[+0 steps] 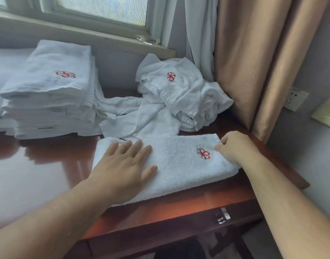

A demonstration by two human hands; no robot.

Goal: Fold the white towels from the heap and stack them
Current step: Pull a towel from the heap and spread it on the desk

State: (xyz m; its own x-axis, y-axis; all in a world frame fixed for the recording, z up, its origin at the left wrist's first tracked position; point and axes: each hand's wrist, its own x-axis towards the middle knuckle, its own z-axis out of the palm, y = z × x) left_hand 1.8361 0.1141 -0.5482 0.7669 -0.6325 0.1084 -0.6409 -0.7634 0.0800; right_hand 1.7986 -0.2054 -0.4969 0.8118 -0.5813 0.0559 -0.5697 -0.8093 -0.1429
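A folded white towel [179, 167] lies lengthwise along the near edge of the glossy red-brown table [38, 165], its red embroidered emblem [203, 153] facing up near the right end. The left hand [123, 163] rests palm-down on the towel's left half, fingers straight and slightly spread, thumb angled out toward the middle, forearm reaching in from the lower left. The right hand [237, 146] comes in from the lower right with the wrist bent, knuckles up and fingers curled; it grips the towel's right end, thumb near the emblem and fingertips at the far right corner. Just behind the towel, touching its back edge, sits the heap [179, 96] of crumpled white towels, piled against the tan curtain [240, 62] in the corner. To the left stands a stack [48, 94] of folded towels, with a tail of loose cloth from the heap reaching its base. A clear glass dish [148, 40] sits on the window sill [85, 32] above.
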